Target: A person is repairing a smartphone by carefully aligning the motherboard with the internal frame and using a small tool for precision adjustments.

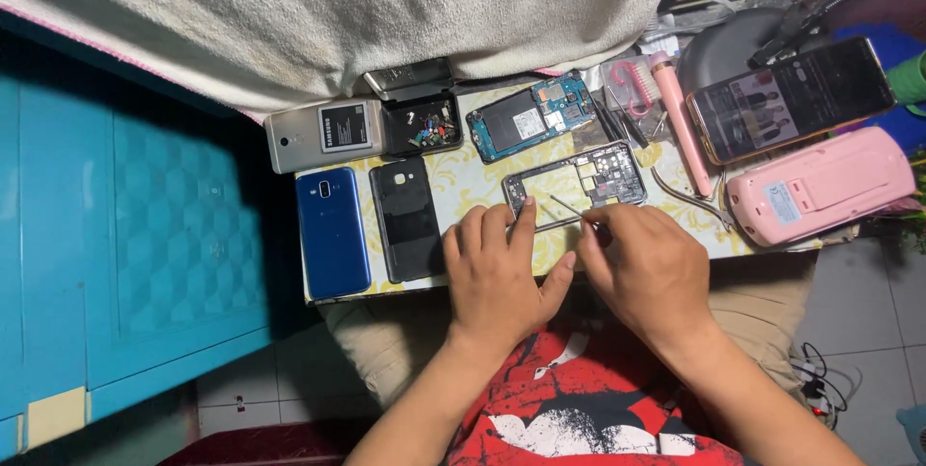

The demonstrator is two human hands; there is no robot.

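Fingertips of the left hand [497,268] pinned the phone mid-frame [576,183] near the table's [463,186] front edge; the right hand [648,268] pinched thin tweezers [567,206] closed over it. Loose screws in the open black case [422,124] could probably scatter if bumped.

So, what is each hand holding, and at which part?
The right hand holds a thin metal tool by its near end. The left hand presses its fingers on the phone frame at its near-left edge.

Home phone-repair bench (opened phones [531,119])
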